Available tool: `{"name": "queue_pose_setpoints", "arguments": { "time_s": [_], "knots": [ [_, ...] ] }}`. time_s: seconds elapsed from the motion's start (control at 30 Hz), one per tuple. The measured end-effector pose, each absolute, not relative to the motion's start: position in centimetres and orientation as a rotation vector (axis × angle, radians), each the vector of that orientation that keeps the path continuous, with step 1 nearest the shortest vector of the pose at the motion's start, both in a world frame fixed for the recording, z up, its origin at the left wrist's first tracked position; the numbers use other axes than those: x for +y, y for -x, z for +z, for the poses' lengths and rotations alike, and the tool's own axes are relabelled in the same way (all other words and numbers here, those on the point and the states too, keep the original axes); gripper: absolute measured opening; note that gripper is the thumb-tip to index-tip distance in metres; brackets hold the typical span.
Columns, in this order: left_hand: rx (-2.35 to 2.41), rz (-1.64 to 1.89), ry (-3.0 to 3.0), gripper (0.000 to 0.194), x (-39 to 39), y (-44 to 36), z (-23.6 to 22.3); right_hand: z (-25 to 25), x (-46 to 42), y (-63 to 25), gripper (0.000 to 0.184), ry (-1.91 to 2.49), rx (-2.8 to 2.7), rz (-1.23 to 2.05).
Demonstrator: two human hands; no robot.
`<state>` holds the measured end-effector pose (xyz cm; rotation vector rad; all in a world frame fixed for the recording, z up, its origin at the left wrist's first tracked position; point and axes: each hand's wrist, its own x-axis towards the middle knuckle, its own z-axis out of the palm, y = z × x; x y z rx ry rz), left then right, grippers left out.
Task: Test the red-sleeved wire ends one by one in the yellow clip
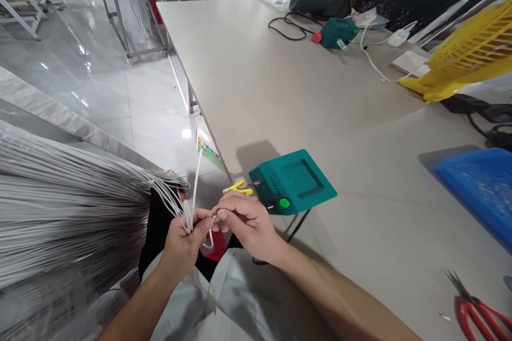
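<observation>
My left hand (184, 240) is closed around the ends of a few white cables (188, 208) drawn from a large bundle of white cables (60, 197) lying to my left. My right hand (244, 224) pinches one cable end between thumb and fingers, touching my left hand. Just beyond my right hand, at the table's near edge, sits a small teal box machine (294, 181) with a green button and a yellow clip (239, 188) at its front.
Red-handled scissors (478, 306) lie at the near right. A blue tray (480, 186) and a yellow basket (468, 53) stand on the right. A second teal tool (338, 32), black and white cords and a power strip lie at the far end of the beige table (280, 90).
</observation>
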<state>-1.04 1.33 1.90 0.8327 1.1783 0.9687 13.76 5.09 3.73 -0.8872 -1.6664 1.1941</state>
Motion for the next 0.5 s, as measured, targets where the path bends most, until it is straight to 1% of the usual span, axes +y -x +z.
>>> {"name": "queue_pose_setpoints", "arguments": {
  "time_s": [0.3, 0.5],
  "knots": [
    [1.302, 0.987, -0.875, 0.021, 1.09, 1.48, 1.9, 3.31, 5.09, -13.91, 0.013, 0.922, -1.772, 0.912],
    [1.337, 0.967, -0.939, 0.024, 1.32, 1.74, 2.25, 3.77, 5.45, -14.68, 0.018, 0.958, -1.774, 0.921]
  ]
}}
